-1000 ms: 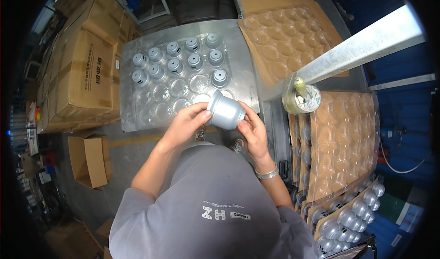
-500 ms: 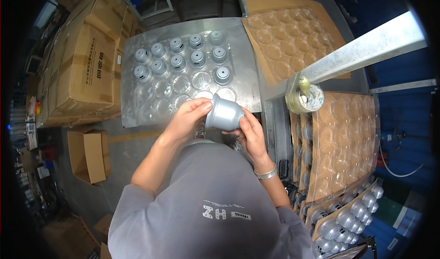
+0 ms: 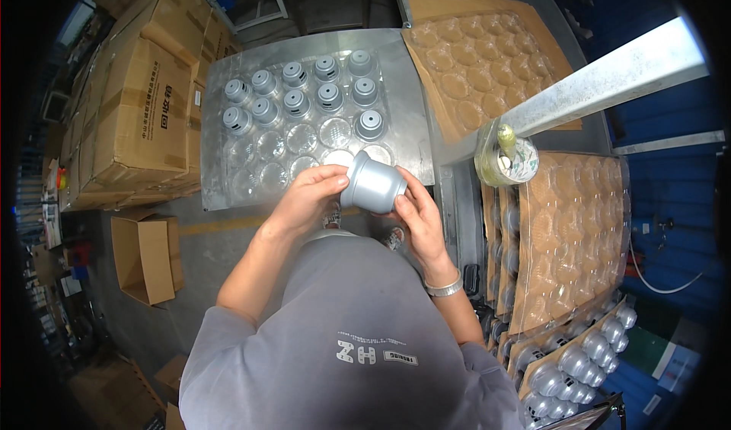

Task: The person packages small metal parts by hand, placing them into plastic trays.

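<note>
Between my two hands is a grey cup-shaped part (image 3: 375,185) with a flared rim, lying on its side above the table's near edge. My left hand (image 3: 314,195) pinches its wide rim with thumb and fingers. The narrow end is gripped by my right hand (image 3: 418,215), whose wrist carries a metal band. Just beyond, a clear plastic tray (image 3: 272,147) with round pockets rests on a metal table (image 3: 415,133). Several matching grey parts (image 3: 296,102) stand in its farther pockets, narrow end up.
Stacked cardboard boxes (image 3: 152,118) rise at the left, with an open carton (image 3: 147,258) on the floor. A metal beam (image 3: 601,76) slants at right, tape rolls (image 3: 518,162) beside it. Trays on cardboard (image 3: 487,57) lie far right; more stacked trays (image 3: 571,239) stand nearer.
The grey part has turned slightly between my hands and shifted a little to the right. My right fingers have moved round its narrow end; my left hand keeps its hold on the rim.
</note>
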Action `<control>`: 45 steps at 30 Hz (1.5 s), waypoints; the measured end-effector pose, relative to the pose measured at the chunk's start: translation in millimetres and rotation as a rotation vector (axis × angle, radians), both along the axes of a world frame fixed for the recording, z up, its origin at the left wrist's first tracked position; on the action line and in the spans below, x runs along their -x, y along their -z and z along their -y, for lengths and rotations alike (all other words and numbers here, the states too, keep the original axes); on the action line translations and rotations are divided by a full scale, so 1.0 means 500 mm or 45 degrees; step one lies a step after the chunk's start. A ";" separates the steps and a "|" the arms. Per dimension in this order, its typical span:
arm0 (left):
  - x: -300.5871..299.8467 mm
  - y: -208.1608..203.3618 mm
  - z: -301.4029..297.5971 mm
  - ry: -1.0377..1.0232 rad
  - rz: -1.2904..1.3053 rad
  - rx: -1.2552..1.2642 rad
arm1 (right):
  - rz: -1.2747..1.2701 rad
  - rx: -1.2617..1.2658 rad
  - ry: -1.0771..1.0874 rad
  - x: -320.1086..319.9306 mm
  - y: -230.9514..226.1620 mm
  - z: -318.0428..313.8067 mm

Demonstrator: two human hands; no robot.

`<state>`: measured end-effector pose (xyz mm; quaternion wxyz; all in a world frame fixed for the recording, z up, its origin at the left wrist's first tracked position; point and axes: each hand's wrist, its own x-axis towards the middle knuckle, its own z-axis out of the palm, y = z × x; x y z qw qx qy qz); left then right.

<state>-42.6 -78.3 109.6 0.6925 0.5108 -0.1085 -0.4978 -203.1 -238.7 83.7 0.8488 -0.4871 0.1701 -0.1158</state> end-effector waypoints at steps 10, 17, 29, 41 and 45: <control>-0.008 -0.005 -0.014 0.116 0.080 -0.021 | 0.099 0.099 -0.010 0.007 0.005 0.006; -0.016 0.012 -0.018 0.180 0.147 -0.050 | 0.218 0.150 0.004 0.004 -0.003 0.012; -0.006 -0.011 0.003 0.181 0.507 -0.031 | 0.255 0.208 0.070 0.006 0.002 0.009; -0.006 -0.027 0.029 0.101 0.369 -0.066 | 0.212 0.200 0.077 0.003 -0.018 0.009; -0.008 -0.011 0.023 0.113 0.328 -0.043 | 0.256 0.122 0.120 0.004 0.008 0.013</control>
